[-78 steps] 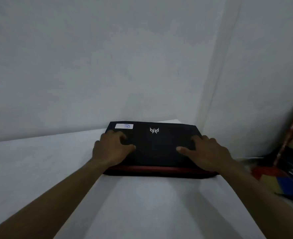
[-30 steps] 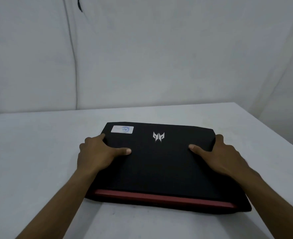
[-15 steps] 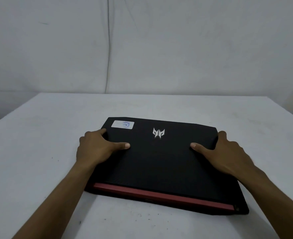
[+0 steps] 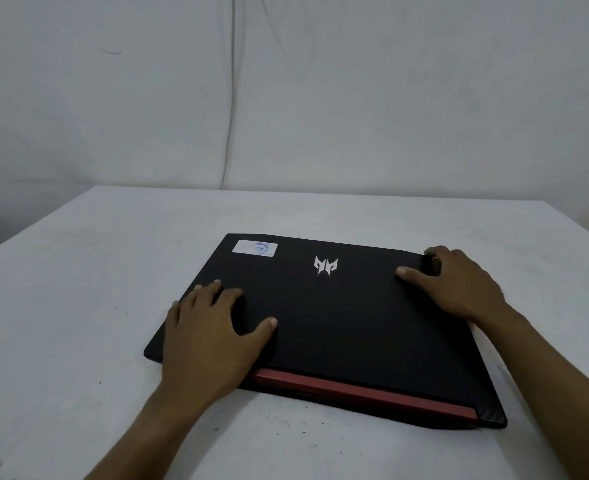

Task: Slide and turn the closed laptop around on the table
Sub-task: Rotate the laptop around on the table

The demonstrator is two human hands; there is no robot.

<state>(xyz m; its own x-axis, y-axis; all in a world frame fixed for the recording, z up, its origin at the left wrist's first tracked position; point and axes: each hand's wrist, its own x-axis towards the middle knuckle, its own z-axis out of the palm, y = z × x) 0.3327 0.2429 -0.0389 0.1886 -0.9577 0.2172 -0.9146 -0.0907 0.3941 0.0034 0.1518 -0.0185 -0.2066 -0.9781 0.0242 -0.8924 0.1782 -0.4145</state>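
A closed black laptop [image 4: 338, 323] lies flat on the white table [image 4: 78, 306], turned slightly so its red hinge strip faces me and runs down to the right. A silver logo and a white sticker mark its lid. My left hand [image 4: 210, 337] rests flat on the lid's near left part, fingers spread, palm over the left edge. My right hand [image 4: 459, 285] grips the far right corner, thumb on the lid and fingers curled over the edge.
A white wall stands behind the table, with a thin cable [image 4: 230, 98] hanging down to the table's far edge. The table's left edge [image 4: 26, 233] runs diagonally at the left. Small dark specks dot the tabletop near me.
The laptop has rotated a little clockwise. My left hand slid back toward the near left edge and my right hand moved up to the far right corner.
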